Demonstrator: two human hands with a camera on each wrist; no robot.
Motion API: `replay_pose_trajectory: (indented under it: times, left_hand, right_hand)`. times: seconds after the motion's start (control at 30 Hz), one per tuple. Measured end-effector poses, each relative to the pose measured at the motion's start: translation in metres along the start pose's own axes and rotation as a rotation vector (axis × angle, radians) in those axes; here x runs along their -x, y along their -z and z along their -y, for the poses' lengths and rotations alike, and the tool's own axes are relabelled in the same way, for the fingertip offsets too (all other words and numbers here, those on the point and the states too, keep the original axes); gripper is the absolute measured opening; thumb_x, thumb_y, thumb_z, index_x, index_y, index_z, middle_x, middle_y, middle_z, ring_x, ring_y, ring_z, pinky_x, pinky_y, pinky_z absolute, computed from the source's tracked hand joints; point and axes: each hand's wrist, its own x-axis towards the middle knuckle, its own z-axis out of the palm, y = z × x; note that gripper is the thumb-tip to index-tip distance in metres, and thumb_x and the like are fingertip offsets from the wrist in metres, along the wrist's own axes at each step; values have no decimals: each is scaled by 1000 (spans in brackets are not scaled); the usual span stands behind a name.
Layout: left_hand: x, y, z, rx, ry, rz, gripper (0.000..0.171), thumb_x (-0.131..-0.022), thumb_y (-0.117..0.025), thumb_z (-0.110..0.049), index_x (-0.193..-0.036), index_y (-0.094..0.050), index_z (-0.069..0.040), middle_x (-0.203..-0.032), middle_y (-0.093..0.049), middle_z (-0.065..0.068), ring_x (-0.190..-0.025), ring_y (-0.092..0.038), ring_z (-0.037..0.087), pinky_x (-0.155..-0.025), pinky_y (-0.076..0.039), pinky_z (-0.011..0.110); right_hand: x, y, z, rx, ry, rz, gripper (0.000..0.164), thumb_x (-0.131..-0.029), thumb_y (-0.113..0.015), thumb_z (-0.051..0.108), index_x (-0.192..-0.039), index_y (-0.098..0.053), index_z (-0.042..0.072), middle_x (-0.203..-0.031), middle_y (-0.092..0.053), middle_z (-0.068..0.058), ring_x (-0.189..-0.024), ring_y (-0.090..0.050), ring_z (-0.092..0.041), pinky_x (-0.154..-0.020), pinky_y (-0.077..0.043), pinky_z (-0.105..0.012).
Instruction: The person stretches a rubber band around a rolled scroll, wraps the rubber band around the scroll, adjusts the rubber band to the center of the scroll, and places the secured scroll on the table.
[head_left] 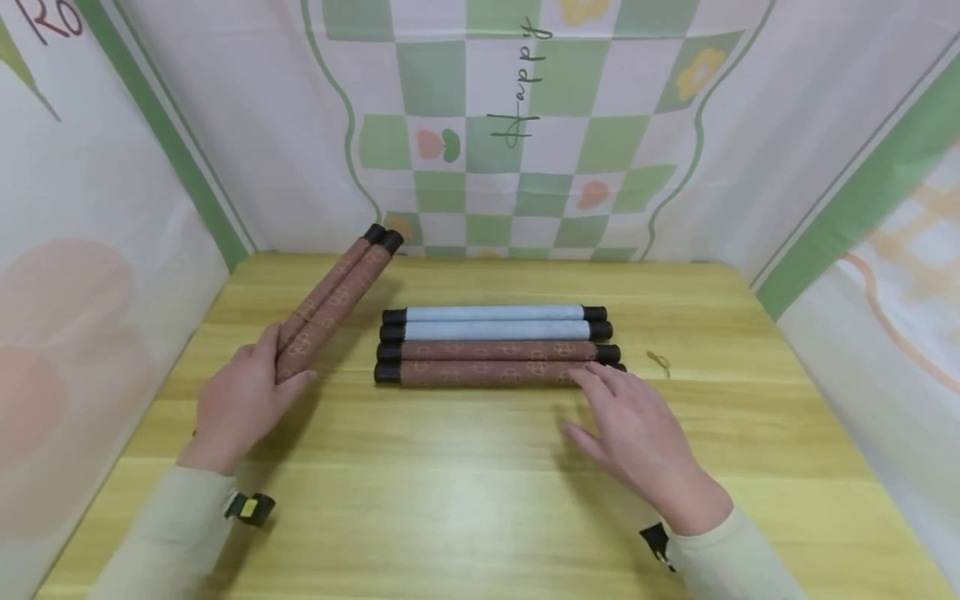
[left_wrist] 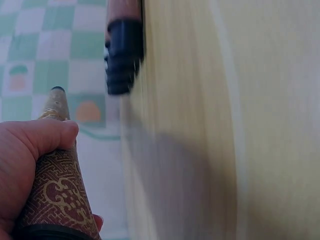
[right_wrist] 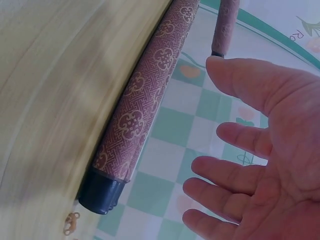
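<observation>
Two brown patterned scrolls (head_left: 341, 296) with black end knobs slant up over the table's left side. My left hand (head_left: 243, 392) grips them near their lower end; in the left wrist view the thumb lies across one gold-patterned scroll (left_wrist: 62, 195). On the table, two light blue scrolls (head_left: 495, 322) and two brown scrolls (head_left: 487, 372) lie side by side in a row, the brown ones nearer me. My right hand (head_left: 641, 425) hovers at the right end of the nearest brown scroll, fingertips overlapping it. The right wrist view shows its fingers spread and relaxed, holding nothing, beside the brown scroll (right_wrist: 132, 120).
A small brown loop of cord (head_left: 659, 362) lies on the wooden table (head_left: 450, 483), right of the row. Printed cloth (head_left: 495, 100) with green checks hangs behind the table's back edge, and more cloth closes in the left and right sides.
</observation>
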Motion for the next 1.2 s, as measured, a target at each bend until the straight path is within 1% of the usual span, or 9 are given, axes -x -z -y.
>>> replay_pose_trajectory:
  times: [0.13,0.27,0.43,0.53,0.67,0.8,1.0,1.2]
  left_hand:
    - [-8,1,19,-25,12,8,81,-94,-72,-50,-150,-41,0,-109,-65,37,-92,-67,54,-64,-51,65]
    - [-18,1,34,-40,27,31,84,-95,-70,-51,-151,-39,2,-112,-63,40,-96,-66,57,-66,-50,67]
    - [-29,0,48,-57,79,102,90,-96,-67,-56,-156,-32,2,-121,-60,43,-104,-63,58,-70,-51,68]
    - [-33,0,54,-67,110,152,96,-95,-65,-59,-159,-27,2,-126,-57,44,-107,-62,59,-71,-51,67]
    - [-35,-2,59,-79,144,188,98,-95,-64,-61,-160,-25,2,-128,-56,44,-107,-62,58,-71,-52,65]
    - [-37,-4,65,-84,160,194,95,-96,-63,-60,-158,-28,2,-127,-57,43,-106,-62,58,-70,-52,64]
    - [-37,-8,74,-104,143,195,91,-97,-65,-53,-156,-29,6,-125,-56,45,-104,-62,60,-71,-53,66]
    - [-38,-6,75,-102,163,224,90,-97,-67,-49,-155,-28,8,-126,-53,47,-104,-59,63,-72,-52,69]
  right_hand:
    - [2,-1,-2,-1,-4,8,71,-84,-84,36,-140,-59,0,-136,-63,-29,-123,-62,-47,-104,-49,-64]
    - [4,-1,-4,-2,-22,31,71,-85,-84,36,-141,-58,1,-137,-62,-29,-123,-62,-48,-103,-49,-64]
    - [6,-2,-4,8,-20,42,72,-84,-85,37,-141,-58,1,-134,-64,-30,-121,-63,-48,-102,-50,-64]
    - [6,-2,-4,12,-16,46,71,-84,-85,37,-139,-59,0,-131,-66,-29,-118,-65,-48,-101,-51,-64]
    - [6,-3,-4,12,-22,62,71,-84,-85,38,-139,-59,0,-130,-66,-27,-117,-65,-47,-102,-50,-63]
    - [6,-4,-2,1,-33,83,72,-84,-84,37,-140,-58,0,-134,-64,-28,-119,-64,-47,-103,-50,-64]
    - [5,-5,-1,-6,-41,90,72,-85,-84,37,-141,-58,0,-136,-64,-27,-121,-63,-47,-102,-50,-64]
    - [4,-7,-1,-6,-34,88,74,-84,-85,38,-141,-58,0,-136,-64,-28,-122,-63,-47,-103,-49,-65]
